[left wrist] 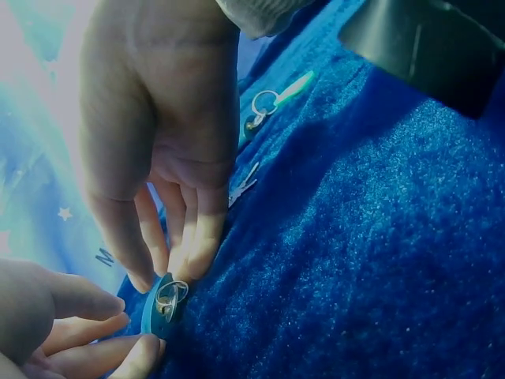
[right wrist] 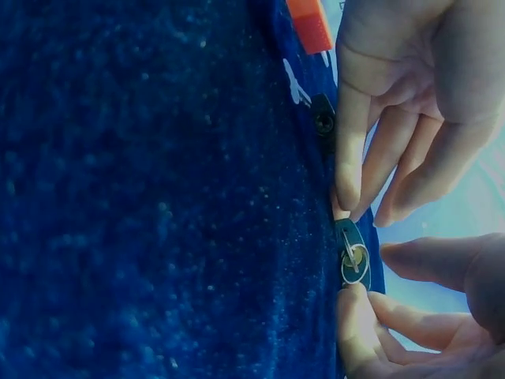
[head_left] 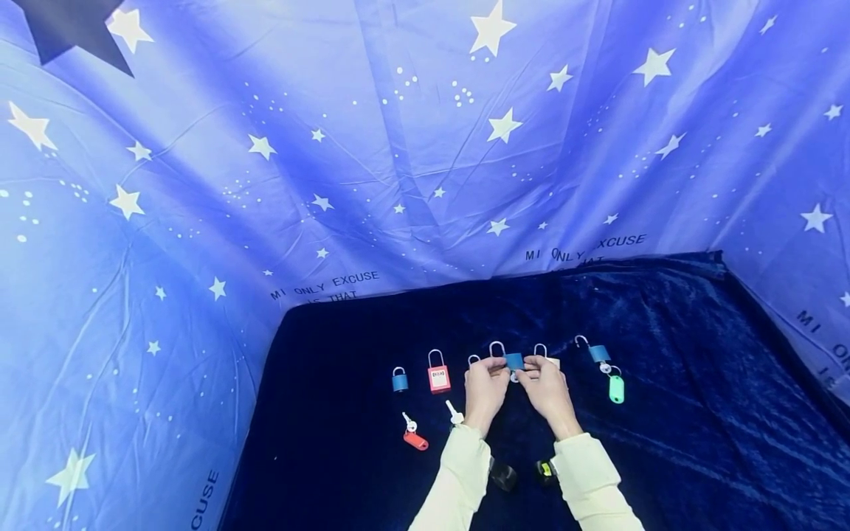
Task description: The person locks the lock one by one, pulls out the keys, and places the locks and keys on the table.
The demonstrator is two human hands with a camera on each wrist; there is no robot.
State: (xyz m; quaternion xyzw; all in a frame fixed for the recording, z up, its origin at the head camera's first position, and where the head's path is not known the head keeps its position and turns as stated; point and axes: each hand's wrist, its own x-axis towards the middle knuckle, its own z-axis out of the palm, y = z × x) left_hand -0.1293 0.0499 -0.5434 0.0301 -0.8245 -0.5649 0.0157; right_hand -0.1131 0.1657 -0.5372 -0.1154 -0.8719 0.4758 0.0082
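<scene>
A blue padlock [head_left: 514, 361] is held between both hands, its shackle standing up to the left of its body. A key with a metal ring [right wrist: 355, 264] sits in its keyhole. My left hand [head_left: 487, 391] pinches the left end of the body, and my right hand [head_left: 546, 389] the right end. The left wrist view shows the right thumb and fingers at the padlock [left wrist: 158, 308] from above. Behind my left hand a dark padlock [right wrist: 322, 118] is partly hidden; a pale padlock [head_left: 553, 363] shows behind my right hand.
Left of the hands are a small blue padlock [head_left: 399, 381], a red padlock [head_left: 438, 379], a key with a red tag [head_left: 415, 440] and another key [head_left: 454, 413]. To the right lies a blue padlock [head_left: 599, 354] with a green tag [head_left: 617, 389]. Dark velvet cloth [head_left: 345, 354] covers the surface.
</scene>
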